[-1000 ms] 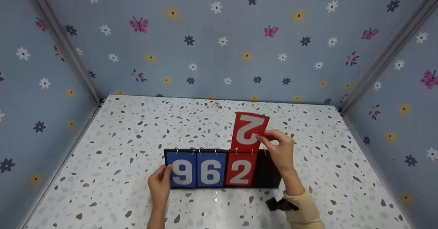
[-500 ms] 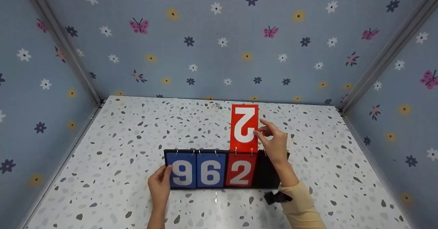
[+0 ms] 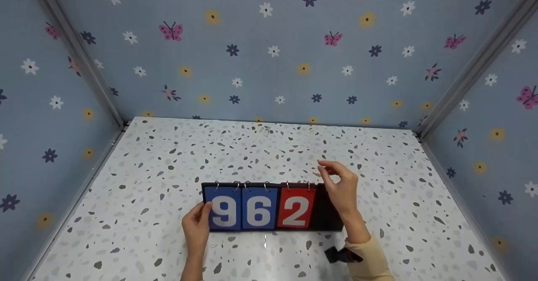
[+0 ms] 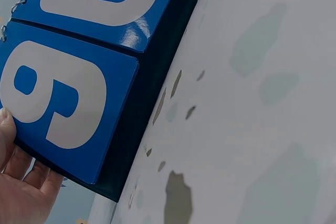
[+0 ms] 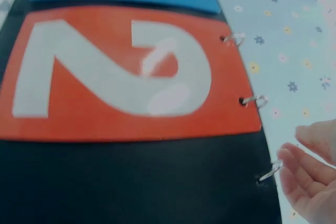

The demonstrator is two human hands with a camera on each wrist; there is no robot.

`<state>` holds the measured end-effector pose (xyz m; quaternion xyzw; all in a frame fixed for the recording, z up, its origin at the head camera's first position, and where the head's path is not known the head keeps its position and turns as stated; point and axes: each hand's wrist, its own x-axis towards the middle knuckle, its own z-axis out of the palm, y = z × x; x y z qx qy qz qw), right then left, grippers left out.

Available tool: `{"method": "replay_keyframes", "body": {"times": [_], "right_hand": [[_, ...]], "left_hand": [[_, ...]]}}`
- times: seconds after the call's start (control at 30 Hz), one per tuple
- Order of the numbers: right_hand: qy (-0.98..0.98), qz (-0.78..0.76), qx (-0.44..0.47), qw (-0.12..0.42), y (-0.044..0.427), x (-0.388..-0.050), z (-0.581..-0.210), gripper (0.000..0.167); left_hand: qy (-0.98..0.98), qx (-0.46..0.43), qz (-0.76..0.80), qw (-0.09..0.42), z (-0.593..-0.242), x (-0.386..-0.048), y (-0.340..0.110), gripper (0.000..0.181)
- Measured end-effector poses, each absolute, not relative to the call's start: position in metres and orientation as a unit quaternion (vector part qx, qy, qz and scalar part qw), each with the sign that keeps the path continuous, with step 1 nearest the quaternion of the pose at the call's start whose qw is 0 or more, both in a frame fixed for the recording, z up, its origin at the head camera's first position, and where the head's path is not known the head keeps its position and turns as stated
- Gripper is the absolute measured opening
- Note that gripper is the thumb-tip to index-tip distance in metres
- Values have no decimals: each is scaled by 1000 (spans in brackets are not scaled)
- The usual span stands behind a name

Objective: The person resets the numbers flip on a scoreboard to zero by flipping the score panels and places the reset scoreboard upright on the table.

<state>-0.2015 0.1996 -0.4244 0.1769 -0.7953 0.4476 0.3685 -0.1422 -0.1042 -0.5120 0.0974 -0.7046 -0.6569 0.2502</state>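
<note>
A black flip scoreboard [image 3: 328, 214] stands on the speckled table, showing a blue 9 card [image 3: 225, 209], a blue 6 card [image 3: 259, 209] and a red 2 card [image 3: 295, 208] on metal rings. Its rightmost section is bare black. The left hand [image 3: 196, 226] grips the board's left edge, thumb on the front beside the 9, fingers behind, as the left wrist view also shows. Over the top right edge, the right hand [image 3: 344, 188] holds nothing, thumb and fingers bent towards each other with a small gap. In the right wrist view the right hand [image 5: 312, 174] is beside a ring [image 5: 271, 171].
Flower-and-butterfly patterned walls [image 3: 269, 54] enclose the speckled white table [image 3: 159, 167] at the back and both sides. A black device [image 3: 342, 255] is at the right wrist, by the pale yellow sleeve [image 3: 370, 262].
The raised red card with the upside-down 2 has gone from above the board, out of the right hand's fingers. The right hand has shifted slightly and let go. The left hand has stayed in place.
</note>
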Motion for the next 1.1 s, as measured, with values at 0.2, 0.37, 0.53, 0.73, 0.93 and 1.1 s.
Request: {"method": "replay_keyframes", "body": {"times": [0.2,0.37,0.53,0.73,0.93,1.1], "right_hand": [[-754,497,178,391,186,-169,-413,14],[-727,537,178,390,183,-151,-423,16],[-727,559,153,368,180,-138,-439,18],[-754,561,91,330,175,-128,-458,22],[-765,565,56,304,177,-131,-499,28],[-781,540,32,313,188,-148,-562,36]], "left_hand": [[-700,96,-662,250,-512,-142,-104,17],[-698,100,-663,249,-512,-143,-104,18],[-699,99,-662,253,-513,-143,-104,17],[-701,103,-660,251,-513,-143,-104,17],[-696,96,-664,256,-514,-143,-105,16],[-694,93,-665,258,-514,-143,-105,16]]}}
